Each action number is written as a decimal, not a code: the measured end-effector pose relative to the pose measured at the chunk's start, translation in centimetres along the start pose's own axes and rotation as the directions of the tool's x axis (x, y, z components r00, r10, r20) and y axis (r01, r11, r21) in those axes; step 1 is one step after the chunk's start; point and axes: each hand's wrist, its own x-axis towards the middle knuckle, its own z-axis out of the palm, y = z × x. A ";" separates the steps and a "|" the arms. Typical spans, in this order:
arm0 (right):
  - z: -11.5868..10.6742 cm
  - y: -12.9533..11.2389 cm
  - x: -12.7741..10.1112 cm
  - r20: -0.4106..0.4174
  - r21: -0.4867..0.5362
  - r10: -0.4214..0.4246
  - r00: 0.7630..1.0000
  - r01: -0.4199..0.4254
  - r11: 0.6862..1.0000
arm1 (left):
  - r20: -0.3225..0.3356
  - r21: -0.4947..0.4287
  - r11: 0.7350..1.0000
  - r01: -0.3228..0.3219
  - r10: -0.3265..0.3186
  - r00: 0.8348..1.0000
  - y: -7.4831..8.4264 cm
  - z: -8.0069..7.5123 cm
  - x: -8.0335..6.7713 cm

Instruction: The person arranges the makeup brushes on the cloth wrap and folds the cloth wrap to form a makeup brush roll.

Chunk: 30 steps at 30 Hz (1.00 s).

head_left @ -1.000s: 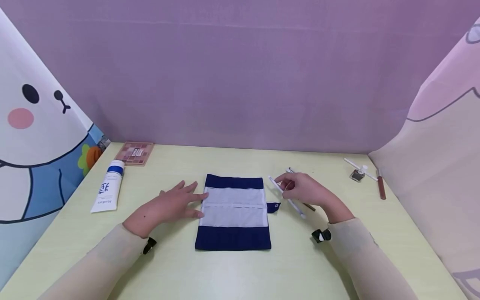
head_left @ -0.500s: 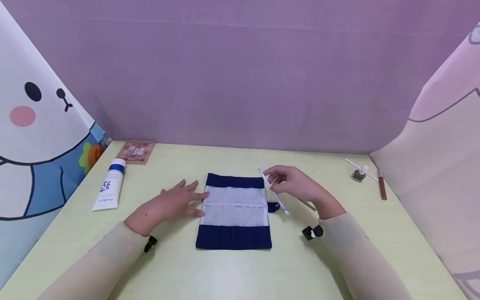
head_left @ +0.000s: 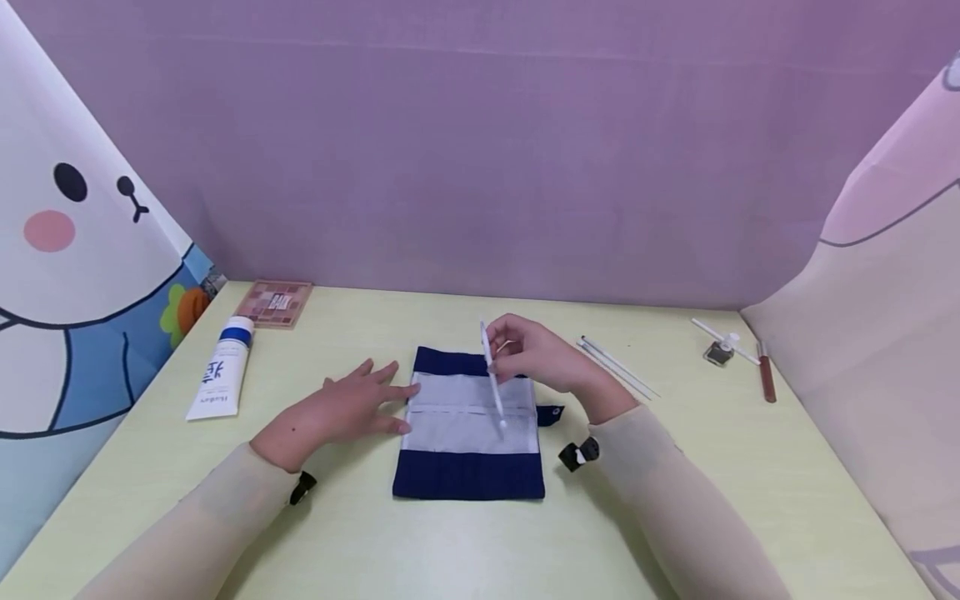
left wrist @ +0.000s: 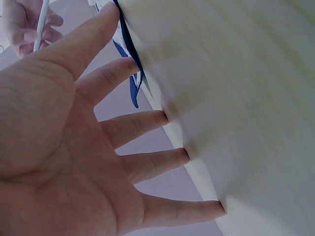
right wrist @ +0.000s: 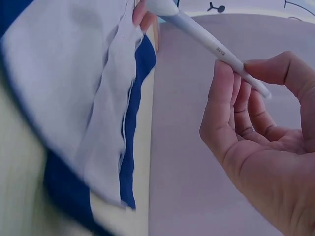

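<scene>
A navy and white fabric roll pouch [head_left: 468,421] lies flat on the pale yellow table [head_left: 450,542], its white pockets [right wrist: 74,88] facing up. My right hand [head_left: 528,354] pinches a slim white brush handle [head_left: 492,377] between thumb and fingers, holding it over the pouch's right half with its lower tip near the white pocket. In the right wrist view the white stick [right wrist: 206,42] crosses my fingertips [right wrist: 224,73]. My left hand [head_left: 337,408] rests flat on the table, fingers straight [left wrist: 147,123], fingertips touching the pouch's left edge.
A white and blue tube [head_left: 221,375] and an eyeshadow palette [head_left: 273,304] lie at the back left. Two thin sticks [head_left: 615,367] lie right of the pouch. A small clear item [head_left: 720,346] and a brown pencil [head_left: 765,375] sit at the far right. Printed curtains wall both sides.
My right hand lifted the white brush from the table right of the pouch and carried it leftward over the pouch. The left hand has stayed put.
</scene>
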 end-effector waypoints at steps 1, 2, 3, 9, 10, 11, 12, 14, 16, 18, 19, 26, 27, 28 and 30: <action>0.3 -0.1 0.4 0.002 0.022 -0.001 1.000 0.001 1.000 | 0.000 0.000 1.000 0.002 -0.002 1.000 0.0 0.0 0.0; 0.6 -0.1 0.8 0.003 0.039 -0.005 1.000 0.005 0.999 | 0.000 0.001 1.000 0.004 -0.004 1.000 0.0 0.0 0.0; 0.9 -0.1 1.2 -0.001 0.053 -0.005 1.000 0.005 0.999 | 0.000 0.003 1.000 0.006 -0.006 1.000 0.1 0.0 0.1; 2.8 -0.1 3.5 -0.081 0.169 0.019 0.997 -0.005 0.986 | 0.003 0.012 1.000 0.018 -0.018 1.000 0.2 0.0 0.2; 3.1 -0.1 3.9 -0.102 0.192 0.028 0.994 -0.008 0.981 | 0.005 0.012 1.000 0.019 -0.019 1.000 0.2 0.0 0.3; 3.4 0.0 4.4 -0.122 0.217 0.038 0.992 -0.011 0.976 | 0.008 0.011 1.000 0.020 -0.020 1.000 0.2 0.0 0.3; 3.7 0.1 4.8 -0.144 0.237 0.050 0.988 -0.015 0.971 | 0.011 0.007 1.000 0.022 -0.022 1.000 0.2 0.0 0.3; 4.4 0.2 5.5 -0.188 0.265 0.072 0.979 -0.020 0.964 | 0.013 0.005 1.000 0.021 -0.021 1.000 0.2 0.0 0.3; 5.0 0.3 6.1 -0.232 0.284 0.095 0.968 -0.026 0.958 | 0.012 0.004 1.000 0.017 -0.017 1.000 0.2 0.0 0.3; 5.5 0.4 6.6 -0.266 0.295 0.114 0.957 -0.032 0.955 | 0.009 0.004 1.000 0.014 -0.014 1.000 0.2 0.0 0.2; 5.7 0.3 6.7 -0.279 0.294 0.124 0.952 -0.038 0.955 | 0.007 0.005 1.000 0.012 -0.012 1.000 0.2 0.0 0.3; 6.8 0.3 7.0 -0.310 0.301 0.178 0.934 -0.082 0.950 | 0.017 0.010 1.000 0.024 -0.024 1.000 0.5 -0.2 0.2; 6.9 0.3 7.0 -0.313 0.303 0.183 0.932 -0.084 0.949 | 0.018 0.011 1.000 0.024 -0.024 1.000 0.5 -0.3 0.2; 6.9 0.4 7.0 -0.315 0.307 0.187 0.931 -0.087 0.948 | 0.018 0.010 1.000 0.024 -0.024 1.000 0.5 -0.3 0.2; 7.0 0.5 7.1 -0.314 0.317 0.201 0.928 -0.098 0.943 | 0.016 0.009 1.000 0.022 -0.022 1.000 0.4 -0.3 0.2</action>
